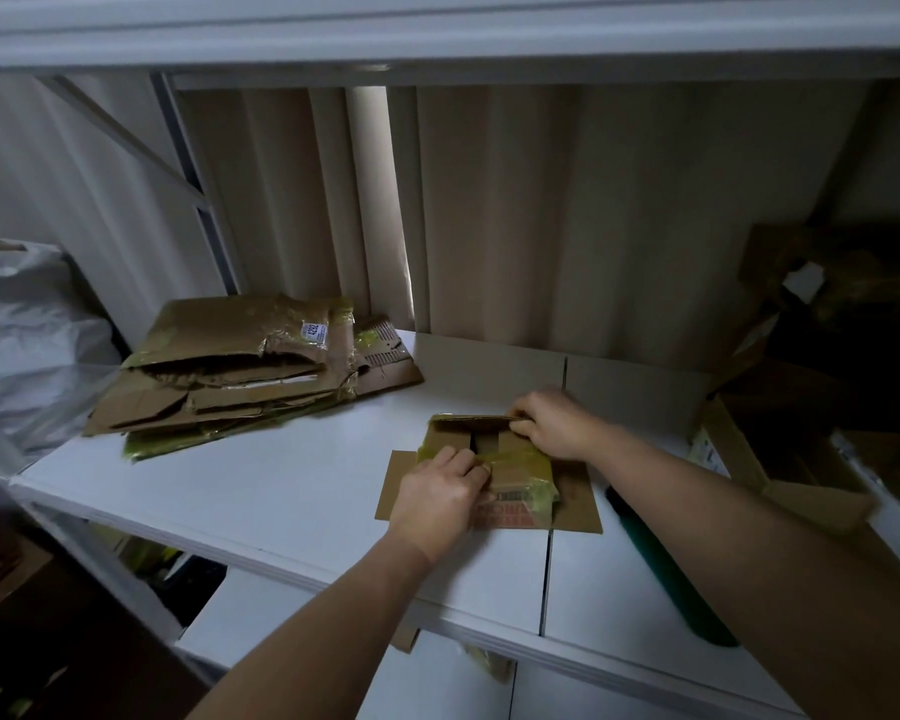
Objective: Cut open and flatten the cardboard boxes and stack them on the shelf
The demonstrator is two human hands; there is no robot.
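Item: small box (494,478), mid-shelf (230,480), half collapsed; near edge pinched at the tape by the left hand (440,498), far flap gripped by the right hand (552,423). Risk: tape may resist, tearing the flap or sliding the box. Beyond, left: flattened stack (250,371), loosely piled, liable to be knocked.

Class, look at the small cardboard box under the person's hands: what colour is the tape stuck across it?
Yellow-green, see-through tape on the brown box, seen in the head view.
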